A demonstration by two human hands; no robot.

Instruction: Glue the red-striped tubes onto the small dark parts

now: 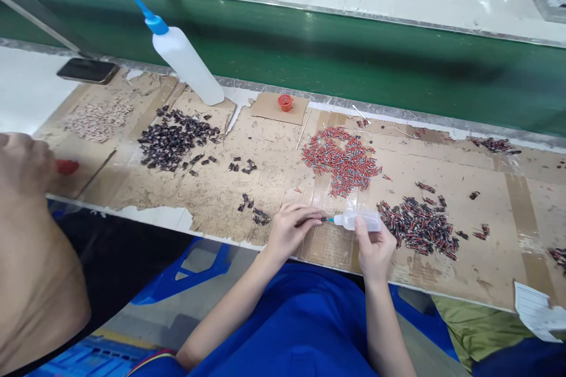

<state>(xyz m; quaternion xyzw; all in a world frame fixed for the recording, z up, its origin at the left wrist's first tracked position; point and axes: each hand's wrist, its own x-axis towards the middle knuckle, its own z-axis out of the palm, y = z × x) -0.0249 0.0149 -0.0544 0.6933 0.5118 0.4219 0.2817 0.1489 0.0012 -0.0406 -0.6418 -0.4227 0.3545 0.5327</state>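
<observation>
My left hand [292, 228] pinches a small dark part [323, 219] between thumb and fingertips, just over the cardboard. In my right hand [375, 246] is a small translucent squeeze bottle [359, 221], lying sideways with its thin blue tip at the dark part. Beyond my hands spreads a pile of red and silver parts [340, 159]. A heap of black and red parts [420, 227] lies right beside my right hand. To the left of my left hand are a few loose black pieces [260, 216], with a larger black pile [172, 138] farther left.
A large white bottle with a blue nozzle [188, 65] stands at the back left, near a phone [87, 70]. A red cup [285, 102] sits on a cardboard piece. Another person's arm [35, 259] reaches in at the left. A green belt [309, 53] runs behind the table.
</observation>
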